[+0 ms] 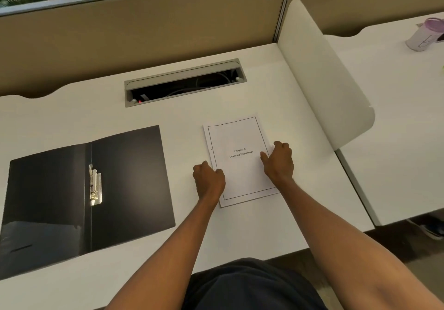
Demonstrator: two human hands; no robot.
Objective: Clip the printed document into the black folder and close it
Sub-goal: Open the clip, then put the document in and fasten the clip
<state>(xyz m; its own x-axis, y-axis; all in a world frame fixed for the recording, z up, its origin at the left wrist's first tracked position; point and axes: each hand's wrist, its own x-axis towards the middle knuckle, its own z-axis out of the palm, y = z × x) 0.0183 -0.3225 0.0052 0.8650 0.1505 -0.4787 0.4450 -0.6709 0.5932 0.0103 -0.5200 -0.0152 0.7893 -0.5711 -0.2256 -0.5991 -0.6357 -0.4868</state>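
Paper is seen lying flat on the white bench (240, 98): the printed document (237, 141), a thin stack with a black border and a short centred title, is placed right of centre and turned slightly askew. It is flanked by both hands. The left hand (208, 180) is curled loosely at the document's left edge, fingers tucked against the margin; whether the sheets are pinched cannot be told. The right hand (280, 160) is laid over the right edge, thumb resting on the page and fingers bent down past the side. The black folder (129, 177) is spread open and flat to the left, well apart from the document. A metal clip (95, 184) is fixed just beside its spine fold, with nothing held under it. A grey cable hatch (185, 81) is set into the bench behind, its lid raised.
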